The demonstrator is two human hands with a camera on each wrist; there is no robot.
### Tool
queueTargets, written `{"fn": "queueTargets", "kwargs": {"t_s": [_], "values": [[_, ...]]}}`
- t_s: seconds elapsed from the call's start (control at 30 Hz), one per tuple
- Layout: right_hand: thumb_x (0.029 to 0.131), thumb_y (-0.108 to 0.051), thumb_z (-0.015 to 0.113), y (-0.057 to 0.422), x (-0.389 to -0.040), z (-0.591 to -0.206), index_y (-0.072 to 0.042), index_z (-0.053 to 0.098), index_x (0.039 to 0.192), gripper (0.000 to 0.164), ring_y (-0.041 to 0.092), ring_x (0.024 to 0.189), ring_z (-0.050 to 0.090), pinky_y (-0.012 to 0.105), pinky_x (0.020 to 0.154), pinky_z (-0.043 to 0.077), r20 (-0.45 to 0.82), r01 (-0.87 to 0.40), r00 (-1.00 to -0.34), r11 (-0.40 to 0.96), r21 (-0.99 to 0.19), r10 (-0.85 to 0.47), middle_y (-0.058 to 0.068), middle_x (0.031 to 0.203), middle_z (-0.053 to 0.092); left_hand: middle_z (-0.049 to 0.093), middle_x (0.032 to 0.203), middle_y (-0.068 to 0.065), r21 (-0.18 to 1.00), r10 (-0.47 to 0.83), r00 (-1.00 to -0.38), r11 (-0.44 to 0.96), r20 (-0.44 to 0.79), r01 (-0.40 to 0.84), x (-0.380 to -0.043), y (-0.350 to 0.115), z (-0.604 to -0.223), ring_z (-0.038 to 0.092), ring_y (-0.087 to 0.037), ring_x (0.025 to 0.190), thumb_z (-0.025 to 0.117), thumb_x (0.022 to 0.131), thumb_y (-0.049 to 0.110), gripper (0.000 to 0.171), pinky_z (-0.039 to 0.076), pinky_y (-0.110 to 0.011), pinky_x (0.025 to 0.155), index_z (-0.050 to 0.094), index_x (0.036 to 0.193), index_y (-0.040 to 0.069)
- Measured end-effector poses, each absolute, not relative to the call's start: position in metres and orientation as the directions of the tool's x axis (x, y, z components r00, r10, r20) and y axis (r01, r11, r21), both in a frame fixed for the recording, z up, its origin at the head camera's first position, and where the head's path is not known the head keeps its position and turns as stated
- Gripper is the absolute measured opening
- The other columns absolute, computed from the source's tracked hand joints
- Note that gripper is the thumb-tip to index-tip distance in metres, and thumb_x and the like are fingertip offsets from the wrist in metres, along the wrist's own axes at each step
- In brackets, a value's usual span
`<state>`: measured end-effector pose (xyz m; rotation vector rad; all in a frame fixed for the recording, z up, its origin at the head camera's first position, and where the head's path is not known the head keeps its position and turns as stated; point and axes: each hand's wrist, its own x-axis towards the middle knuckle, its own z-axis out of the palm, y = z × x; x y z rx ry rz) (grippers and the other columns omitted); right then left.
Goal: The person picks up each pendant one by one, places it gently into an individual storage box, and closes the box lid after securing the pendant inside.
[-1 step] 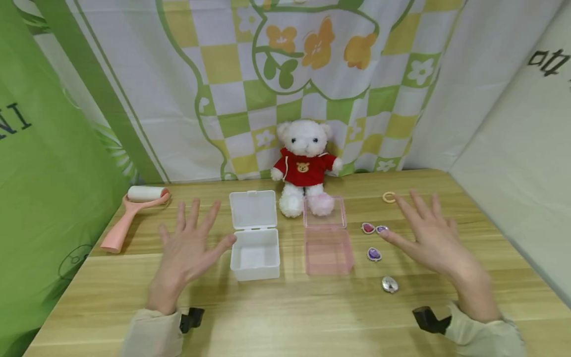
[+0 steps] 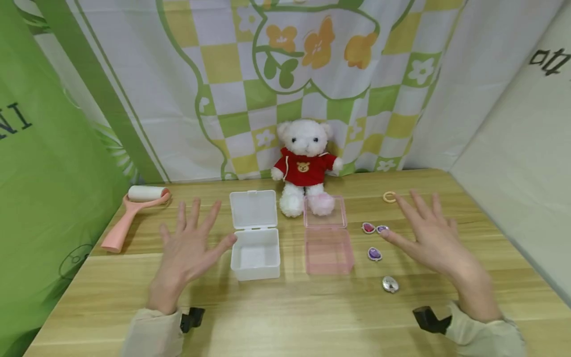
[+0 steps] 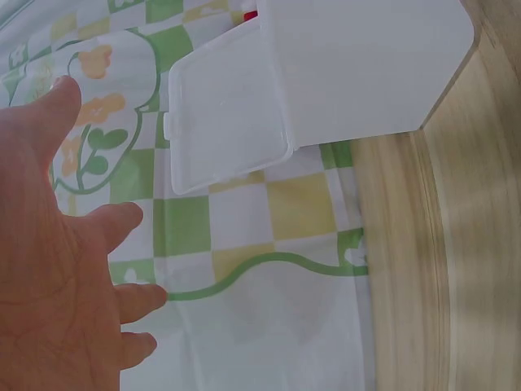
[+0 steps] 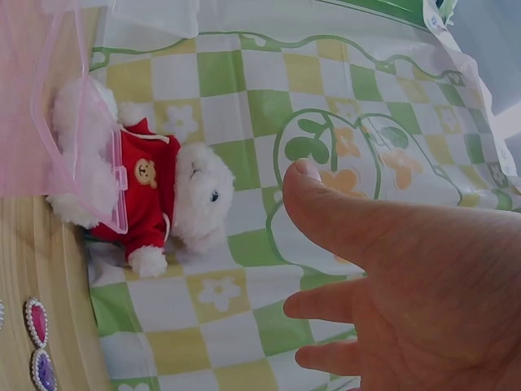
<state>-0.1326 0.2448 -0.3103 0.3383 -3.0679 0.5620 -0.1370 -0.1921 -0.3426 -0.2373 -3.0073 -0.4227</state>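
My left hand (image 2: 189, 253) is held palm down above the table with its fingers spread, holding nothing. Its thumb tip overlaps the edge of a white clear plastic box (image 2: 256, 273) whose lid stands open. On the other side my right hand (image 2: 434, 243) is spread the same way, also without anything in it. Near its thumb lie a purple gem (image 2: 382, 229) and a red gem (image 2: 368, 228), both with pearly rims. A second purple gem (image 2: 374, 254) and a silvery gem-shaped piece (image 2: 390, 284) lie closer to me. Beyond the index fingertip is a yellowish ring (image 2: 389, 197).
An open pink clear box (image 2: 329, 265) stands right of the white one. Behind them a white teddy bear (image 2: 305, 139) in a red hoodie sits against the patterned curtain (image 2: 223, 69). A pink-handled lint roller (image 2: 127, 218) lies at the table's left. The table (image 2: 290, 317) is wooden.
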Motion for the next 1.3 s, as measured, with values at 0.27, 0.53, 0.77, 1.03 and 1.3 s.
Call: {"fn": "queueTargets", "kwargs": {"t_s": [0.27,0.53,0.77,1.03,1.3], "values": [[0.094,-0.057,0.049,0.248,-0.131,-0.307,-0.012,0.008,0.155,0.086,0.052,0.134,-0.02,0.084,0.088,0.003,0.037,-0.202,-0.979,0.917,-0.342,-0.202,0.027,0.156,-0.006,-0.003,0.159,-0.016,0.266,0.154,-0.981,0.947,0.119,0.181,-0.14,-0.184,-0.34,-0.014,-0.039,0.142,0.04,0.091,0.067,0.08,-0.007,-0.078,0.098,0.013,0.155,0.028],[0.093,-0.058,0.049,0.249,-0.129,-0.308,-0.01,0.009,0.155,0.087,0.052,0.134,-0.022,0.084,0.089,0.001,0.027,-0.188,-0.981,0.914,-0.36,-0.192,0.026,0.156,-0.007,0.0,0.159,-0.017,0.252,0.16,-0.979,0.95,0.125,0.187,-0.139,-0.181,-0.339,-0.011,-0.041,0.142,0.038,0.091,0.068,0.08,-0.004,-0.078,0.098,0.015,0.155,0.026],[0.093,-0.056,0.051,0.249,-0.13,-0.312,-0.009,0.009,0.154,0.088,0.055,0.134,-0.017,0.085,0.087,0.003,0.039,-0.209,-0.977,0.905,-0.371,-0.21,0.03,0.155,-0.001,0.0,0.158,-0.023,0.311,0.152,-0.984,0.934,0.097,0.175,-0.14,-0.182,-0.342,-0.009,-0.047,0.14,0.041,0.092,0.066,0.088,0.001,-0.078,0.099,0.016,0.154,0.009],[0.091,-0.046,0.062,0.244,-0.142,-0.321,0.003,0.023,0.149,0.085,0.058,0.134,0.013,0.079,0.095,0.017,0.151,-0.299,-0.954,0.865,-0.403,-0.26,0.032,0.149,0.023,0.029,0.146,-0.034,0.539,0.221,-0.971,0.809,0.09,0.234,-0.145,-0.187,-0.355,0.028,-0.051,0.133,0.054,0.096,0.043,0.077,0.027,-0.062,0.106,0.028,0.144,-0.012],[0.091,-0.029,0.066,0.242,-0.165,-0.334,0.007,0.047,0.134,0.058,0.048,0.113,0.052,0.06,0.09,0.044,0.241,-0.373,-0.927,0.784,-0.497,-0.288,0.03,0.132,0.05,0.04,0.143,-0.028,0.723,0.31,-0.95,0.66,-0.014,0.205,-0.151,-0.193,-0.371,0.052,-0.043,0.119,0.068,0.088,0.04,0.082,0.049,-0.051,0.09,0.032,0.144,-0.008]]}}
